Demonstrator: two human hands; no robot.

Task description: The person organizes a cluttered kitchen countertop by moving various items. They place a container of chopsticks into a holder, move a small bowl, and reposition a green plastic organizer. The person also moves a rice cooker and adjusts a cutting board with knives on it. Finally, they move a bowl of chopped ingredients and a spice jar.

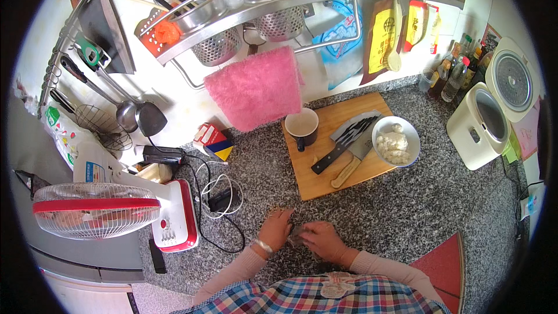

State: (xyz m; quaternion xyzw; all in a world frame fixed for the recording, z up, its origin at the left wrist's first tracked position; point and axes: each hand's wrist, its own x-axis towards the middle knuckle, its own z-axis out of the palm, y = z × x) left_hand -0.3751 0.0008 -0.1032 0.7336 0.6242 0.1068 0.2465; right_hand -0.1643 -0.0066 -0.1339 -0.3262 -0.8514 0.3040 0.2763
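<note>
My left hand (275, 229), with a bracelet at its wrist, rests low over the speckled granite counter (261, 170). Beside it, the fingers of my right hand (322, 239) touch a small, thin, see-through piece, perhaps plastic film (297, 236); whether the left hand grips it too is unclear. Beyond the hands lies a wooden cutting board (309, 183). It bears a dark-handled knife with a patterned blade (333, 155), a wooden-handled cleaver (346, 172), a mug (302, 126) and, at its right edge, a white bowl of pale, crumbly food (394, 144).
A fan (176, 218) stands on the left beside tangled cables (218, 187). A red and white box (212, 141) is behind them. A pink towel (257, 87) hangs from the wall rack (261, 8). Bottles (455, 78) and an open-lidded rice cooker (477, 126) stand at the right.
</note>
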